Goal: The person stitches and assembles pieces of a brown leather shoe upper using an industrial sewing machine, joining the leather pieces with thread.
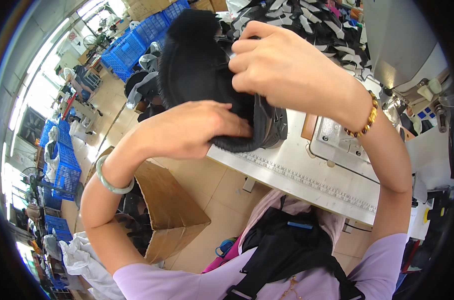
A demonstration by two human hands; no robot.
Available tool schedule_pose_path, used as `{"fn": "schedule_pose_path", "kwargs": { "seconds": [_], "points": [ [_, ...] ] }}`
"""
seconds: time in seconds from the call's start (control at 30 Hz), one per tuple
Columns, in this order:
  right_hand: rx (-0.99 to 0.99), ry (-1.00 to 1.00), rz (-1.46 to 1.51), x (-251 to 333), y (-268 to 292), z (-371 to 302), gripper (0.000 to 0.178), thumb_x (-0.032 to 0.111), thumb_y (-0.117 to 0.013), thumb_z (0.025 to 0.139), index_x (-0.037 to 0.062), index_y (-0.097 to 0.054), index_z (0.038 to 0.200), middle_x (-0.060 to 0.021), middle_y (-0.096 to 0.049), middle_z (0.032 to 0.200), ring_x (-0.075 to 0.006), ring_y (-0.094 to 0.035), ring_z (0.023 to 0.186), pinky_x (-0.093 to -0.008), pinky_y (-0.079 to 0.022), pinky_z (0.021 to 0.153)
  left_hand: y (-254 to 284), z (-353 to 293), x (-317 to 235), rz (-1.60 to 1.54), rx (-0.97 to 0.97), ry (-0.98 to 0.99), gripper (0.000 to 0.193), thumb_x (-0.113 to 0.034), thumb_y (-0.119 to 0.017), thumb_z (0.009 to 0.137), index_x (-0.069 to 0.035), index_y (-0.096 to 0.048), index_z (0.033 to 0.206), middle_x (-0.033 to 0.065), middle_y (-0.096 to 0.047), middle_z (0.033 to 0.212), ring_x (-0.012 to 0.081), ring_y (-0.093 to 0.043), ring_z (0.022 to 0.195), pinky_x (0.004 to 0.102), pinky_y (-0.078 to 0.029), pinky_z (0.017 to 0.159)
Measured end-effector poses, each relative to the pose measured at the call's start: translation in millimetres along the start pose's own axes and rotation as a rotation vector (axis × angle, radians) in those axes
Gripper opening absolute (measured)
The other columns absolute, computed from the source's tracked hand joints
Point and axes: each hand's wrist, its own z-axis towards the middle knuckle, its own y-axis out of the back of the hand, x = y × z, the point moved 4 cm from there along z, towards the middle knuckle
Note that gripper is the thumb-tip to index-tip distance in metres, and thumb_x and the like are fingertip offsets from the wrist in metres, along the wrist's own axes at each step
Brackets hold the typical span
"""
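Note:
A black, soft piece that looks like a shoe upper [187, 75] is held up over the left end of a white sewing table. Its edge is fuzzy, and part of it folds round into a dark opening. My left hand [202, 124] grips it low down, with the fingertips tucked into that opening and partly hidden. My right hand [274, 65] has its fingers curled over the piece's upper right edge. Under the right forearm lies the metal plate [334, 137] of a sewing machine, whose grey body [404, 40] stands at the far right.
Behind the hands lies a heap of black and white cut pieces [307, 22]. A printed ruler [307, 180] runs along the near edge of the table. An open cardboard box [172, 205] stands at lower left. Blue crates [124, 52] and another person [72, 77] are farther off.

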Motion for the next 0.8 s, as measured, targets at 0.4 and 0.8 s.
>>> {"fn": "schedule_pose_path", "kwargs": {
  "seconds": [0.4,0.8],
  "points": [
    [0.165,-0.127,0.227,32,16,-34,0.019,0.018,-0.068,0.058,0.0062,-0.055,0.066,-0.0042,-0.054,0.074,-0.0206,-0.053,0.078,-0.0409,-0.036,0.094,-3,17,-5,0.223,-0.099,0.059,0.026,-0.027,-0.066,0.074,-0.002,-0.06,0.077,0.0105,-0.059,0.072,0.0287,-0.056,0.072,0.0352,-0.047,0.072],
    [-0.249,-0.297,0.249,-1,6,-64,0.013,0.005,-0.058,0.059,0.0032,-0.054,0.072,-0.0093,-0.052,0.074,-0.0245,-0.052,0.07,-0.0407,-0.042,0.079,37,-8,21,0.458,-0.515,0.162,0.028,-0.018,-0.075,0.062,-0.008,-0.062,0.085,0.0051,-0.063,0.08,0.0227,-0.059,0.087,0.0343,-0.045,0.08]
  ]
}}
